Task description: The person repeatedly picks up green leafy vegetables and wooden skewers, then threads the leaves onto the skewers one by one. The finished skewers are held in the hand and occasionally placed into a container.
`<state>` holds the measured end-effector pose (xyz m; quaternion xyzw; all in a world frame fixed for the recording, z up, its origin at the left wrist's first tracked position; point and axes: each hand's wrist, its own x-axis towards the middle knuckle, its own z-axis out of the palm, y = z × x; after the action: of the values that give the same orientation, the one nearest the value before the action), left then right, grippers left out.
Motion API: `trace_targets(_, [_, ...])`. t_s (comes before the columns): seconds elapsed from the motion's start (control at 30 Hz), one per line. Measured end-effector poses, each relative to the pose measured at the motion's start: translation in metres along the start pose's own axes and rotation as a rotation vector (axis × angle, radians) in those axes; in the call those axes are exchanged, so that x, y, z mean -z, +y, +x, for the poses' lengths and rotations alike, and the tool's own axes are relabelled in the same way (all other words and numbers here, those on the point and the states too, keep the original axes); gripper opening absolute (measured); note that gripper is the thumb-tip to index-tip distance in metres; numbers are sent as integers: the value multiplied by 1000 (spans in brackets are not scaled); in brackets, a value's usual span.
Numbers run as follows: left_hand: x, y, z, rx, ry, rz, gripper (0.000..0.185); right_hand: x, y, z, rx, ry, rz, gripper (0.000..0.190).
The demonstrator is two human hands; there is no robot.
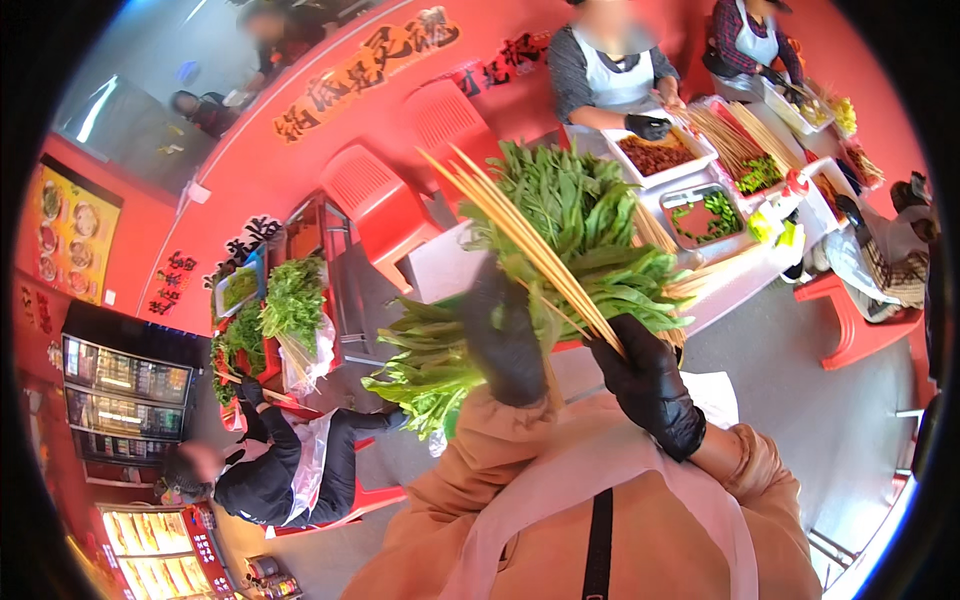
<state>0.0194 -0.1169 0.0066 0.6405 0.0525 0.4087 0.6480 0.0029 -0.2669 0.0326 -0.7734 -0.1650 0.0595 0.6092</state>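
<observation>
My right hand (649, 375), in a black glove, grips the lower ends of several thin bamboo skewers (525, 240) that slant up to the left. My left hand (504, 330), gloved in black and blurred, is beside the skewers, over the leafy greens; whether it holds anything is unclear. Long green leafy vegetables (562, 195) are heaped behind the skewers, and more leaves (427, 352) spread to the left of my left hand. Further skewers (652, 225) lie at the right edge of the heap.
Beyond, a person in a white apron reaches over a white tray of reddish food (656, 157). A metal tray of chopped greens (701, 216) is nearer. Red plastic stools (364, 187) stand by the wall. At left, a seated person works beside leafy herbs (292, 296).
</observation>
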Motion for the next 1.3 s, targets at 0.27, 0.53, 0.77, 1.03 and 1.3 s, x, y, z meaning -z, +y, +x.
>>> trace_targets(0.27, [-2, 12, -4, -12, -181, -98, 47, 0, -5, 11, -182, 2, 208, 6])
trace_targets(0.53, [34, -5, 28, 252, -133, -215, 44, 11, 5, 11, -214, 48, 285, 9])
trace_targets(0.77, [46, -2, 35, 488, -66, -606, 55, 10, 9, 11, -220, 37, 285, 12])
trace_targets(1.03, [28, 17, 29, 439, -339, -688, 53, 1, 17, 10, -229, 33, 359, 4])
trace_targets(1.3, [7, 22, 20, 342, -327, -573, 47, -20, 35, 15, -49, -1, 395, 22])
